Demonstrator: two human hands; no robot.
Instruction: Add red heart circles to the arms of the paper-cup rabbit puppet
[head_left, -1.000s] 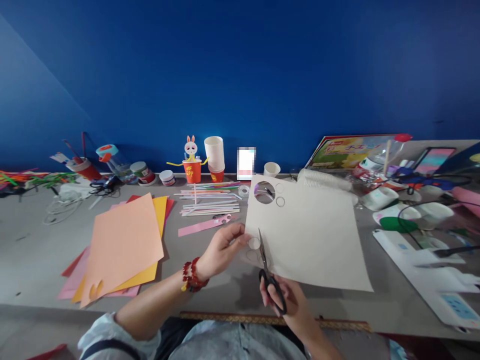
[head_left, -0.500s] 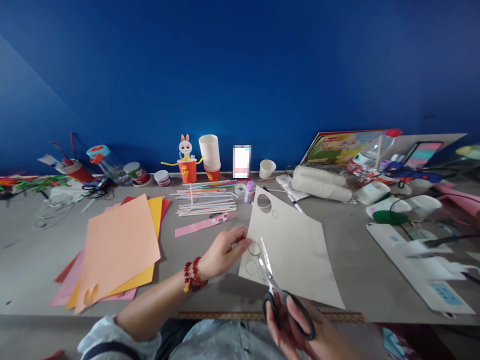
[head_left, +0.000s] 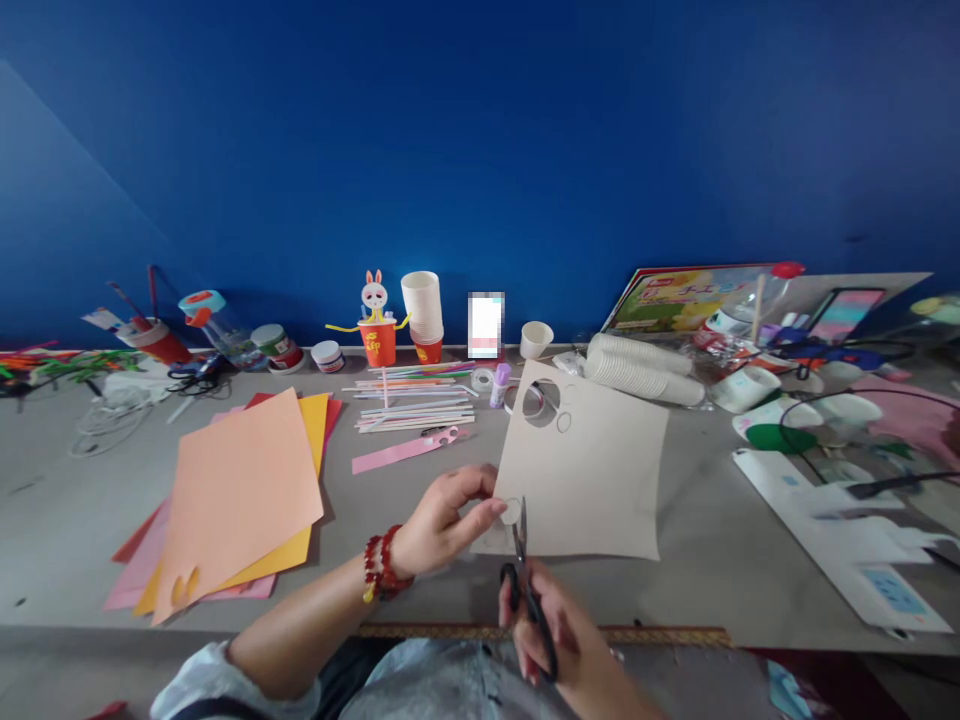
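Observation:
A white sheet of paper (head_left: 592, 480) is raised at a slant over the table, with a round hole near its top left corner and small drawn circles on it. My left hand (head_left: 454, 520) pinches the sheet's left edge between thumb and fingers, beside a drawn circle (head_left: 511, 511). In my right hand (head_left: 551, 625) are black-handled scissors (head_left: 520, 545), fingers through the loops. Their blades are nearly closed and lie at the right side of that circle. The sheet's lower left part is partly covered by my hands.
Coloured paper sheets (head_left: 240, 490) are stacked at left. Straws (head_left: 416, 405), a pink strip (head_left: 397, 452) and a purple glue stick (head_left: 499, 385) lie ahead. Behind stand a rabbit cup (head_left: 377, 342) and stacked paper cups (head_left: 424, 305). A white power strip (head_left: 825, 535) is at right.
The scissors have closed and shifted left toward the circle, turning more upright. The paper has rotated, its lower right corner rising away from me. My left hand still pinches the edge.

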